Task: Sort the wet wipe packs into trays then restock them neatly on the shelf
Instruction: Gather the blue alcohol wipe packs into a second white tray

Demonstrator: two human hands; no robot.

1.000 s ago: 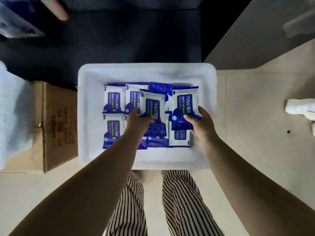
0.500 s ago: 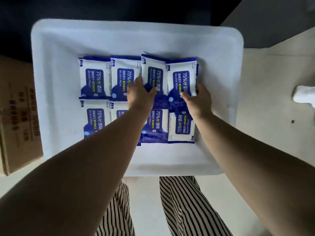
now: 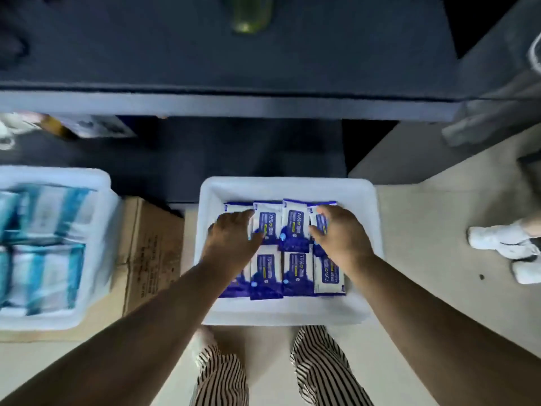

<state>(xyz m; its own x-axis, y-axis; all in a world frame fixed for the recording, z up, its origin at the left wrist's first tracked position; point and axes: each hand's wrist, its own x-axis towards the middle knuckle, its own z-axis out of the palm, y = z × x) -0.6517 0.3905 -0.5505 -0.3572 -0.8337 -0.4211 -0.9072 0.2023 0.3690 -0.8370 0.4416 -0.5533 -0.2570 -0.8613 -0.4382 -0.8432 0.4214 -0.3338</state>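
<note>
Item: blue alcohol wipe packs [image 3: 295, 227], two rows of four, lying flat in white tray [image 3: 288, 313] on floor. Left hand [image 3: 232, 238] and right hand [image 3: 341, 234]: fingers spread, flat on back row. Advice: press evenly, square edges, avoid overlaps.

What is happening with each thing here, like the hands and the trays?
White tray: on the floor, holding blue wipe packs.
Blue wipe packs: flat, in two rows.
Left hand: resting on the back-row packs.
Right hand: on the back-row packs, fingers bent.
Second tray: on a cardboard box, full of teal packs.
</note>
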